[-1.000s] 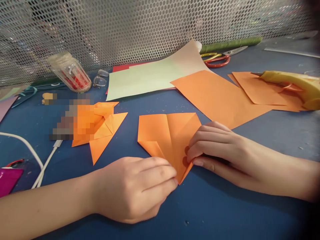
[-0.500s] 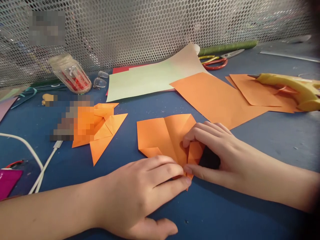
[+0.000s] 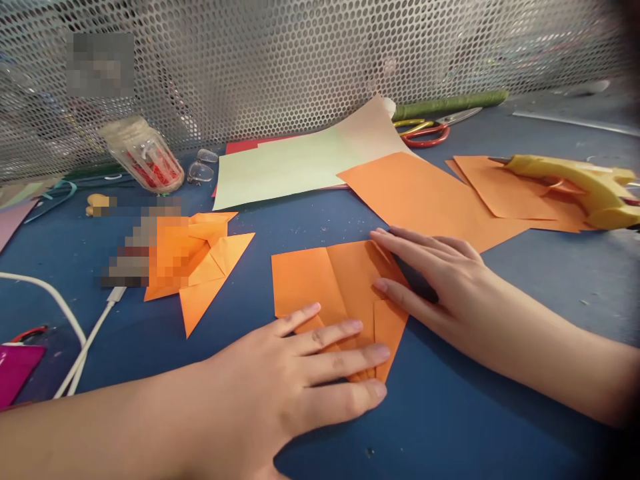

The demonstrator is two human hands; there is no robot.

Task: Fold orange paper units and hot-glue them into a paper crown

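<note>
A partly folded orange paper (image 3: 320,280) lies flat on the blue table (image 3: 450,413). My left hand (image 3: 300,373) rests open on its near corner, fingers stretched flat across the folds. My right hand (image 3: 435,280) lies open on the paper's right edge, its fingers straight and pressing down a folded flap. Neither hand grips anything.
A finished orange folded piece (image 3: 210,263) lies to the left. Flat orange sheets (image 3: 430,197), a pale green sheet (image 3: 295,163), a yellow glue gun (image 3: 580,187), scissors (image 3: 430,130), a clear jar (image 3: 143,157) and a white cable (image 3: 75,333) lie around. A perforated metal screen (image 3: 300,60) closes the back.
The right flap has been folded over and laid flat. Both hands went from pinching the paper's near corner to lying open on it, the right hand sliding up along the edge.
</note>
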